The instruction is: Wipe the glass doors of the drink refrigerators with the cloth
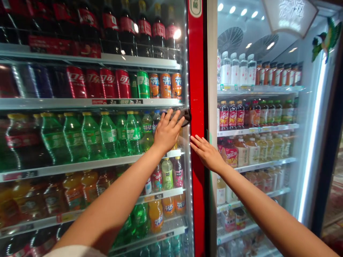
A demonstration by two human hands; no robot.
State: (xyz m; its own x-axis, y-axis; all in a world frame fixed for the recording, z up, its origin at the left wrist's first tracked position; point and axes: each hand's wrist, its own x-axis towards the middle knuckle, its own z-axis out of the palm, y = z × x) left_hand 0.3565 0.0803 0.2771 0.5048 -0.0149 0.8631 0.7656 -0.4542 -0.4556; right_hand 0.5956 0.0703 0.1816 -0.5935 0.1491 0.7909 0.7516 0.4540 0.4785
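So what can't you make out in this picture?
All in the head view:
Left hand: its palm, and any grip on the dark object, hidden by the back of the hand.
Right hand: its palm and any touch on the red frame, facing away.
Upper-left cola bottles: caps cut off by the picture's top edge.
Lit sign: small lower lettering, blurred by glare.

At seven o'clock, an off-white sleeve [76, 252] shows a soft, curved edge. Left arm [123, 189] and left hand [166, 132] are bare beyond it; right arm [268, 207] and right hand [208, 152], toward four o'clock, are bare too.
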